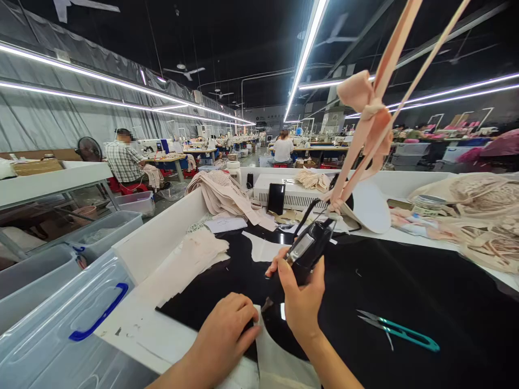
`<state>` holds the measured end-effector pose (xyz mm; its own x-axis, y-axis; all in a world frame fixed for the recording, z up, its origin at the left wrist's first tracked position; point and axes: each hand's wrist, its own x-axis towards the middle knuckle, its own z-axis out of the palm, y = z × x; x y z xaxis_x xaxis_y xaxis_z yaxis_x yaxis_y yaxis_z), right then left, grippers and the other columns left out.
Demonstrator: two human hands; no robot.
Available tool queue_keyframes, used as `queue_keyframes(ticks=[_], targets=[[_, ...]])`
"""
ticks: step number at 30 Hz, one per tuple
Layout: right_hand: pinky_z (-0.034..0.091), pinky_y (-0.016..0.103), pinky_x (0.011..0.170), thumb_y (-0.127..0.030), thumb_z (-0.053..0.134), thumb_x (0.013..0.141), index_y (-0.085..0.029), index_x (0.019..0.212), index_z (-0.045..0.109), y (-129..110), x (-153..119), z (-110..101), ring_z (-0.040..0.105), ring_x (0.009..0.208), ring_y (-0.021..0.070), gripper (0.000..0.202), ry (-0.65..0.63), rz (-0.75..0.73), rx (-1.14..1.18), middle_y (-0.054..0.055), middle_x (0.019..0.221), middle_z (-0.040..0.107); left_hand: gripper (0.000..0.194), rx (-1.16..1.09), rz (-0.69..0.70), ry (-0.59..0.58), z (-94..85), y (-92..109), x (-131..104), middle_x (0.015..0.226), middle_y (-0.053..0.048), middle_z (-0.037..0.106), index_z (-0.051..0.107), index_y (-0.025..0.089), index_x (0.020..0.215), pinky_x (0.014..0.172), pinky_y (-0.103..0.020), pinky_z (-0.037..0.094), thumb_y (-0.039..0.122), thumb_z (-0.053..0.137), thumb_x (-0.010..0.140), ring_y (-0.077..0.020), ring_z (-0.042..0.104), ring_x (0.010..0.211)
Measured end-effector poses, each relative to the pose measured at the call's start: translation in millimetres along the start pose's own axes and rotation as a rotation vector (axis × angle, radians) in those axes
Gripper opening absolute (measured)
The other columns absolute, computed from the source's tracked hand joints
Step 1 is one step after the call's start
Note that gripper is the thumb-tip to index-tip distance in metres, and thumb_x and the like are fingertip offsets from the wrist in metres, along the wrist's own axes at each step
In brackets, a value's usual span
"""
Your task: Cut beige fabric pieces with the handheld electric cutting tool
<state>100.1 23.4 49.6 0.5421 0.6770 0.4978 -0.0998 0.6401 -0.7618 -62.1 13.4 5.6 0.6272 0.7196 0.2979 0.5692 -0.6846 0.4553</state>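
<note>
My right hand (pixel 302 302) is wrapped around a black hand-held electric tool (pixel 310 248) with a silvery panel and a cord. Peach fabric straps (pixel 367 129) tied to its top run up out of view. The tool's narrow tip points down beside a pale piece of cloth (pixel 270 351) on the glossy black work surface (pixel 397 270). My left hand (pixel 227 335) is closed at the cloth's left edge, thumb and fingers together; its grip is partly hidden. To the right lie teal-handled thread snips (pixel 399 329).
Pale cloth pieces (pixel 194 259) lie at left, with a strip pile (pixel 227 194) behind. A white vented box (pixel 287 189) and a dark phone (pixel 276 198) stand at the back. Beige straps (pixel 486 216) heap at right. Clear bins (pixel 52 319) stand left; people sit farther off.
</note>
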Motion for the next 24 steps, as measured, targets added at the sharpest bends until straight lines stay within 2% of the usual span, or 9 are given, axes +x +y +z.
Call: queue_keyframes(ticks=[6, 9, 12, 15, 19, 24], targets=[[0.057, 0.025, 0.058, -0.026, 0.073, 0.089, -0.029, 0.103, 0.056, -4, -3, 3, 0.065, 0.058, 0.0103, 0.023, -0.002, 0.014, 0.012, -0.008, 0.081, 0.068, 0.017, -0.045, -0.005, -0.002, 0.7, -1, -2, 0.102, 0.000, 0.064, 0.062, 0.020, 0.094, 0.089, -0.032, 0.044, 0.005, 0.069, 0.092, -0.0204, 0.058, 0.099], [0.056, 0.025, 0.055, -0.025, 0.074, 0.088, -0.029, 0.104, 0.057, -4, -5, 2, 0.065, 0.059, 0.0104, 0.024, -0.034, 0.011, 0.022, -0.007, 0.083, 0.068, 0.017, -0.053, -0.059, -0.017, -0.7, -1, -1, 0.103, -0.001, 0.065, 0.062, 0.020, 0.096, 0.087, -0.033, 0.045, 0.007, 0.071, 0.091, -0.0214, 0.058, 0.098], [0.057, 0.025, 0.056, -0.024, 0.074, 0.088, -0.029, 0.104, 0.057, -4, -5, 0, 0.065, 0.059, 0.0104, 0.024, -0.045, 0.011, 0.021, -0.007, 0.083, 0.068, 0.024, -0.069, -0.112, -0.037, -3.3, -3, 3, 0.109, -0.002, 0.065, 0.063, 0.020, 0.113, 0.090, -0.035, 0.045, 0.012, 0.073, 0.093, -0.0224, 0.058, 0.100], [0.058, 0.027, 0.058, -0.026, 0.073, 0.089, -0.028, 0.102, 0.056, -6, -2, -3, 0.066, 0.059, 0.0107, 0.022, -0.043, 0.010, -0.009, -0.007, 0.084, 0.067, 0.033, -0.086, -0.104, -0.082, -6.7, -6, 8, 0.114, -0.003, 0.062, 0.062, 0.023, 0.127, 0.094, -0.035, 0.044, 0.016, 0.071, 0.095, -0.0226, 0.058, 0.104], [0.059, 0.029, 0.061, -0.029, 0.074, 0.087, -0.027, 0.099, 0.054, -11, 2, -11, 0.066, 0.059, 0.0115, 0.023, -0.039, 0.002, -0.052, -0.006, 0.084, 0.068, 0.014, -0.139, -0.148, -0.111, -11.9, -6, 16, 0.105, 0.000, 0.061, 0.068, 0.022, 0.104, 0.090, -0.031, 0.042, 0.014, 0.072, 0.093, -0.0201, 0.058, 0.100], [0.058, 0.035, 0.071, -0.040, 0.078, 0.082, -0.027, 0.100, 0.054, -19, 6, -26, 0.067, 0.067, 0.0161, 0.033, 0.008, 0.010, -0.254, -0.004, 0.086, 0.068, 0.009, -0.232, -0.190, -0.100, -16.5, -4, 20, 0.099, 0.002, 0.061, 0.066, 0.021, 0.090, 0.086, -0.028, 0.041, 0.012, 0.069, 0.092, -0.0176, 0.058, 0.097]])
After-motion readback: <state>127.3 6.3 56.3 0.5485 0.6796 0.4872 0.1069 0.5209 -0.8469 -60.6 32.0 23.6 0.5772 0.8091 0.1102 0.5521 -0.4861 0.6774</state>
